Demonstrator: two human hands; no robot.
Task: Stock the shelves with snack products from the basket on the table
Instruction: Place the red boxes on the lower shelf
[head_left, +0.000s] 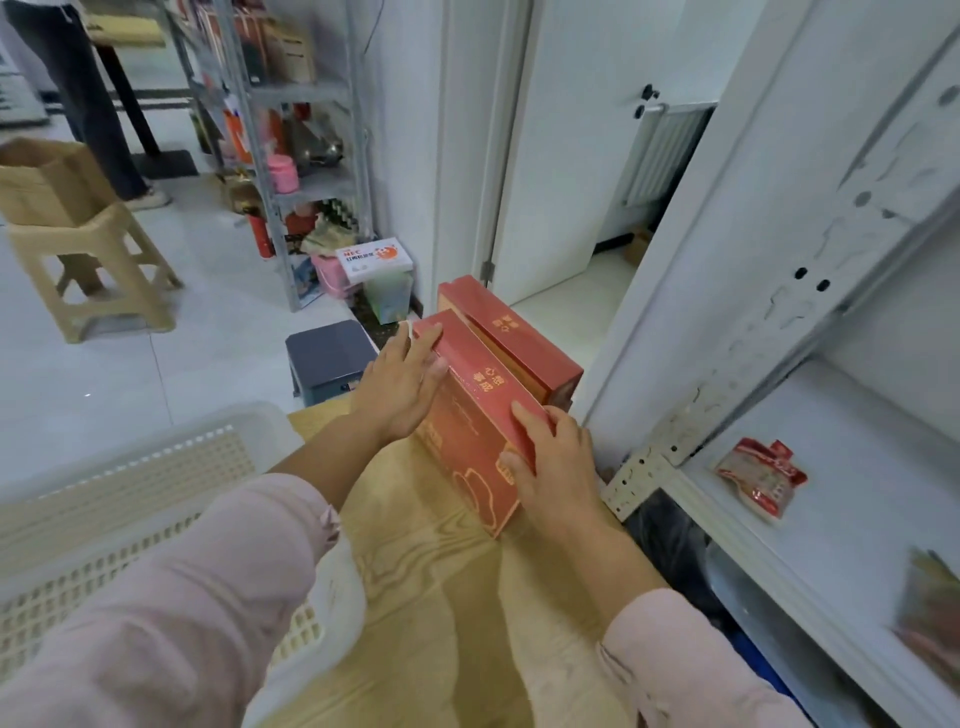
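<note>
red boxes: 2, near red box (467, 441) beside far red box (514, 332) | left hand (400, 384): straight fingers pressing near red box | right hand (556, 462): fingers curled, gripping it | basket (130, 493): 1

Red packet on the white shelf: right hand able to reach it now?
Probably not yet: the right hand grips the front red box, and the shelf upright stands between it and the red packet.

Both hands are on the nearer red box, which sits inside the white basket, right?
Not quite. In the head view the left hand and right hand are on the nearer red box, but it stands on the wooden table beside the white basket, not inside it.
</note>
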